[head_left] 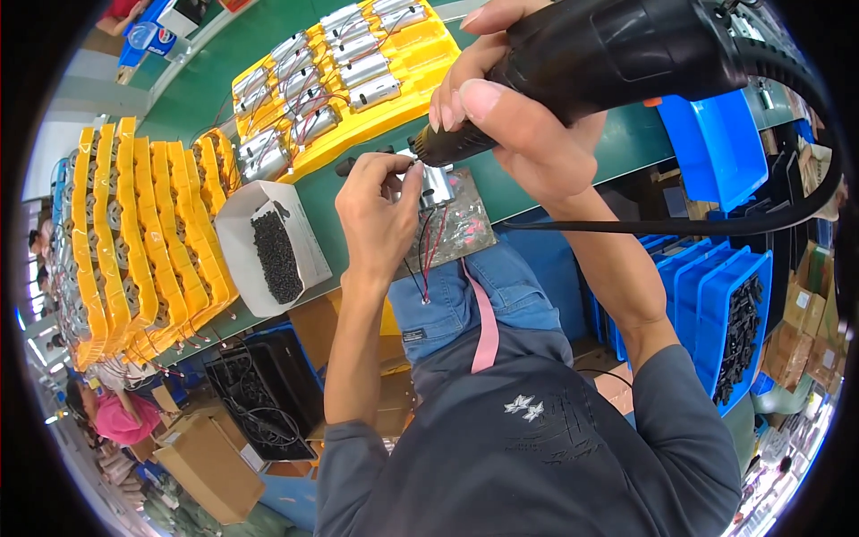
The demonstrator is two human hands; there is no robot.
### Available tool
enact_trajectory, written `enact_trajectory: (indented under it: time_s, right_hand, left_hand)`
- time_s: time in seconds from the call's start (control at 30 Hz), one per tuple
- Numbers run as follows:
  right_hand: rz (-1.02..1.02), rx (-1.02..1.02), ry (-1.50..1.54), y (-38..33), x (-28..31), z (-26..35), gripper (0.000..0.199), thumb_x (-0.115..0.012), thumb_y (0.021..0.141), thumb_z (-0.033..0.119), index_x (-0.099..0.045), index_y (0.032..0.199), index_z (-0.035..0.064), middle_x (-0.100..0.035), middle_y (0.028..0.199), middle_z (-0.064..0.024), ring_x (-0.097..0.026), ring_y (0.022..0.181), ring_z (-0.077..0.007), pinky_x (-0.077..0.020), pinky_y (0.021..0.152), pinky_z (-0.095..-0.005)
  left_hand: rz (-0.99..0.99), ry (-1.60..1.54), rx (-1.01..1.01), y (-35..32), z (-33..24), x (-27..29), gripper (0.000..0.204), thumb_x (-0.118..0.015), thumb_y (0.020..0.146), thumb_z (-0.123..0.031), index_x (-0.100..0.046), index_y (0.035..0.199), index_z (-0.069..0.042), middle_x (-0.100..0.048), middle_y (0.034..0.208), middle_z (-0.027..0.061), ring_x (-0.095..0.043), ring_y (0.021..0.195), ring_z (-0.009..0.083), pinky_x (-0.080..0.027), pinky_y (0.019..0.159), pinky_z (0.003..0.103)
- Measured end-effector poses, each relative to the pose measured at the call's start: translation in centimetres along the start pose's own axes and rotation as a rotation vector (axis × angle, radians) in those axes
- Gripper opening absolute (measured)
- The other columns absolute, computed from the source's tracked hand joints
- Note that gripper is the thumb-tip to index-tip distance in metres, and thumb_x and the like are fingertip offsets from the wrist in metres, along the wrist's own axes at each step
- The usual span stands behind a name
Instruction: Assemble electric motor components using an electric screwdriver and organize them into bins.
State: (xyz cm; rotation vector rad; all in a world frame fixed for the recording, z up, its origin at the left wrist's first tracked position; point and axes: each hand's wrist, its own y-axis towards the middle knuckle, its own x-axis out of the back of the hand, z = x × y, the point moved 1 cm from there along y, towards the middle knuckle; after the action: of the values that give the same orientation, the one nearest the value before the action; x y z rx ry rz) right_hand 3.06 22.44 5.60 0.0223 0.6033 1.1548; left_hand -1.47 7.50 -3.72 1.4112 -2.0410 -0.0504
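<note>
My right hand (537, 134) is wrapped round a thick black electric screwdriver (617, 58), whose narrow end slants down to the left. Just under that end, the thumb and forefinger of my left hand (378, 210) are pinched together. What they hold is too small or hidden to make out. A silver cylindrical motor (437, 188) lies beside my left fingertips, on a worn flat plate (474, 215) at the table's near edge. Thin red and black wires (428, 251) hang from it toward my lap. A black piece (347, 167) pokes out behind my left hand.
A yellow tray (416, 89) of silver motors lies on the green table (210, 67). Stacked yellow trays (148, 242) stand at the left, beside a white box (246, 210) of small black parts. Blue bins (716, 143) sit at the right, and a black cable (689, 227) crosses there.
</note>
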Motion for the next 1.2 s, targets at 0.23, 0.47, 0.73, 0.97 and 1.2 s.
enact_trajectory:
  time_s: [0.23, 0.47, 0.73, 0.97, 1.2]
  right_hand:
    - [0.57, 1.152, -0.239, 4.4, 2.4, -3.6, 0.048, -0.067, 0.073, 0.006, -0.041, 0.111, -0.0064, -0.058, 0.076, -0.0055, -0.053, 0.069, -0.0097, -0.0429, 0.072, -0.0249]
    - [0.017, -0.036, -0.069, -0.8, -0.5, 0.8, 0.049, -0.066, 0.074, 0.005, -0.039, 0.112, -0.0072, -0.058, 0.075, -0.0049, -0.053, 0.069, -0.0098, -0.043, 0.073, -0.0257]
    - [0.205, 0.335, -0.187, -0.3, -0.3, 0.3, 0.049, -0.065, 0.074, 0.004, -0.039, 0.113, -0.0073, -0.057, 0.076, -0.005, -0.053, 0.069, -0.0093, -0.0425, 0.073, -0.0244]
    - [0.069, 0.055, -0.153, -0.9, -0.4, -0.2, 0.047, -0.064, 0.073, 0.004, -0.04, 0.112, -0.0068, -0.057, 0.076, -0.0051, -0.053, 0.069, -0.0095, -0.0425, 0.072, -0.0239]
    - [0.495, 1.514, -0.355, 5.4, 1.7, -4.1, 0.031, -0.066, 0.071, 0.006, -0.053, 0.098, -0.0029, -0.058, 0.078, -0.0057, -0.055, 0.069, -0.0109, -0.0443, 0.07, -0.0255]
  left_hand:
    - [0.022, 0.007, -0.044, 0.2, -0.4, -0.4, 0.011, -0.07, 0.072, 0.0, -0.061, 0.078, 0.003, -0.058, 0.072, 0.0101, -0.055, 0.057, 0.0183, -0.045, 0.054, 0.028]
    - [0.045, 0.027, -0.042, -0.1, 0.1, -0.5, 0.011, -0.07, 0.072, 0.001, -0.061, 0.079, 0.003, -0.059, 0.073, 0.0112, -0.057, 0.058, 0.0206, -0.047, 0.055, 0.03]
    - [0.043, 0.01, -0.041, -0.1, 0.0, -0.7, 0.011, -0.069, 0.071, 0.001, -0.061, 0.078, 0.003, -0.059, 0.073, 0.0112, -0.057, 0.06, 0.0205, -0.047, 0.056, 0.03]
    - [0.025, -0.002, -0.05, -0.2, 0.2, -0.7, 0.011, -0.068, 0.071, 0.002, -0.061, 0.078, 0.003, -0.058, 0.073, 0.0111, -0.056, 0.059, 0.0202, -0.047, 0.056, 0.03]
    - [0.077, 0.111, -0.108, 0.5, 0.0, -1.1, 0.012, -0.065, 0.072, 0.001, -0.059, 0.082, 0.003, -0.058, 0.08, 0.0152, -0.058, 0.07, 0.0296, -0.047, 0.063, 0.037]
